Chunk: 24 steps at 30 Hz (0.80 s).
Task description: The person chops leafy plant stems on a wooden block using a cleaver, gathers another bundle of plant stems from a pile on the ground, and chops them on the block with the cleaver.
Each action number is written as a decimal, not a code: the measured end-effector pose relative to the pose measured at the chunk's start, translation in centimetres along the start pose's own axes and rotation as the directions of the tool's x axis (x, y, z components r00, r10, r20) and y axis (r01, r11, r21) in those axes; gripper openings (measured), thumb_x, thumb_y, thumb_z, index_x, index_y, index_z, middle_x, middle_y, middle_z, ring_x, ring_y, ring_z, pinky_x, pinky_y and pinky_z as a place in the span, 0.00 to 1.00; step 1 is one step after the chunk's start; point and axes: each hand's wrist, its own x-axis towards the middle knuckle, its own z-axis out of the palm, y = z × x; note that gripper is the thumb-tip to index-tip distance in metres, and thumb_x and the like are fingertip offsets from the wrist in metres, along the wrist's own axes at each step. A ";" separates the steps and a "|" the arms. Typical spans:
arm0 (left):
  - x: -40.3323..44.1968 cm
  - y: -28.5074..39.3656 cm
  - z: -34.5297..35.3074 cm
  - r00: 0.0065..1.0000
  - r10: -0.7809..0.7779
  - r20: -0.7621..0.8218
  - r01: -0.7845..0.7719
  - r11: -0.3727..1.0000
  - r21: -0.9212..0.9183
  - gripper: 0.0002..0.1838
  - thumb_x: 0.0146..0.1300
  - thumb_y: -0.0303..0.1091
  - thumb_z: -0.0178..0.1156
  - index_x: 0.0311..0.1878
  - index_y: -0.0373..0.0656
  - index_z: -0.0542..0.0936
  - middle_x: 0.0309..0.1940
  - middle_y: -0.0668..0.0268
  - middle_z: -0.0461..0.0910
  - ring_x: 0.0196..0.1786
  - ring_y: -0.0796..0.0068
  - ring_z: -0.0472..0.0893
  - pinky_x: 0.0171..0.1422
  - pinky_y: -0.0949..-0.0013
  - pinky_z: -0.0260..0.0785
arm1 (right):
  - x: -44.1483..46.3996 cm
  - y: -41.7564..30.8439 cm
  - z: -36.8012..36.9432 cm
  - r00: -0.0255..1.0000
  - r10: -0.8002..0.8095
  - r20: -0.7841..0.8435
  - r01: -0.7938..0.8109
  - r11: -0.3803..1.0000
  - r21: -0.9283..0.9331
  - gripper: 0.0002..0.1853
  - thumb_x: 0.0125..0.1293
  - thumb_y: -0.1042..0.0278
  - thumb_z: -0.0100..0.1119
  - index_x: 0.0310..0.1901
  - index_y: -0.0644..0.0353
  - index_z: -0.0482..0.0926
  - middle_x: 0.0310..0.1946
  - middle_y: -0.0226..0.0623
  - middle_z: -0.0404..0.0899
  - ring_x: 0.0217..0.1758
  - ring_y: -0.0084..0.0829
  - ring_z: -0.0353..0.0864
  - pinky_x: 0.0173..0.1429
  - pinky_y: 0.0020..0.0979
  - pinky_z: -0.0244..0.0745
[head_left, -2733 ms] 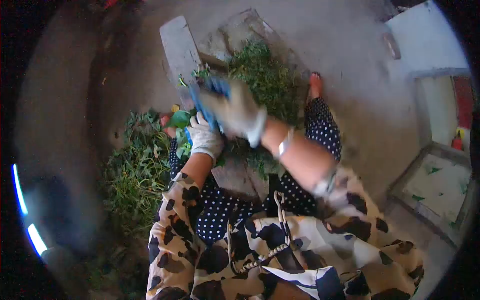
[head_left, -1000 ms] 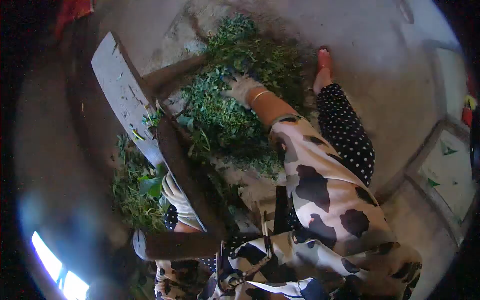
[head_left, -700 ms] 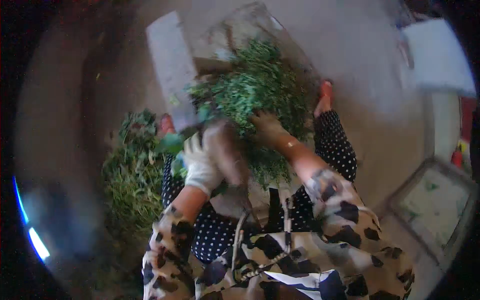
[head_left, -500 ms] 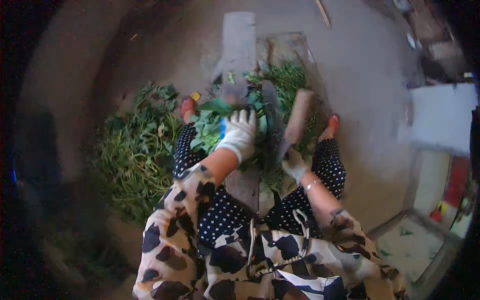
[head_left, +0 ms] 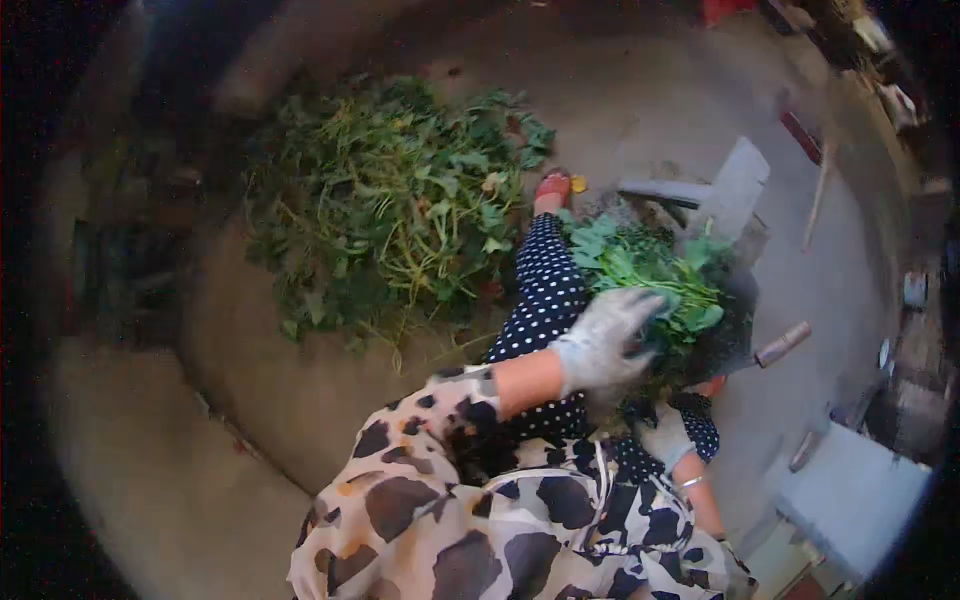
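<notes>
My left hand (head_left: 608, 340), in a pale work glove, has its fingers curled at the near side of a bunch of leafy green stems (head_left: 690, 312) and appears to grip it. My right hand (head_left: 668, 440), also gloved, is low beside my knee, close to the dark underside of the greens; its fingers are mostly hidden. To the right of the bunch, a wooden handle (head_left: 783, 343) juts out on a metal shank, apart from both hands. A dark blade-like shape beside the greens is blurred. Behind them stands a grey wooden board (head_left: 738, 185).
A large heap of leafy vines (head_left: 400, 210) lies on the floor to the left. My red-shod foot (head_left: 552, 185) is between heap and bunch. A long stick (head_left: 817, 200) lies at right, with a pale box-like surface (head_left: 850, 495) at lower right.
My view has swung left, so the vine heap is now more central. My left hand has shifted to the near side of the bunch. My right hand is now farther from the wooden handle.
</notes>
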 end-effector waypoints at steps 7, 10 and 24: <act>-14.3 -13.2 -8.7 0.414 -0.906 -0.088 0.893 0.385 0.234 0.22 0.53 0.43 0.59 0.46 0.36 0.75 0.44 0.52 0.77 0.49 0.54 0.76 0.54 0.59 0.68 | 1.6 -3.4 2.0 0.992 -0.031 0.122 0.022 0.997 0.077 0.15 0.52 0.65 0.61 0.40 0.62 0.78 0.34 0.46 0.80 0.39 0.43 0.80 0.47 0.34 0.73; -18.9 -18.3 -7.9 0.240 -0.968 0.068 0.826 0.241 0.509 0.24 0.52 0.47 0.60 0.46 0.38 0.74 0.48 0.53 0.74 0.53 0.53 0.73 0.57 0.56 0.64 | 3.0 -5.0 2.0 0.978 -0.001 0.206 -0.035 0.984 0.172 0.12 0.53 0.66 0.62 0.37 0.64 0.79 0.28 0.42 0.81 0.32 0.34 0.80 0.40 0.31 0.73; -9.7 -52.5 -2.7 0.372 -0.745 0.554 0.301 0.661 0.687 0.38 0.40 0.50 0.66 0.56 0.40 0.72 0.63 0.55 0.62 0.67 0.57 0.59 0.71 0.55 0.46 | 2.3 0.9 6.5 0.749 0.223 0.623 -0.600 0.627 0.497 0.14 0.59 0.65 0.57 0.45 0.62 0.77 0.34 0.35 0.80 0.35 0.30 0.79 0.41 0.34 0.73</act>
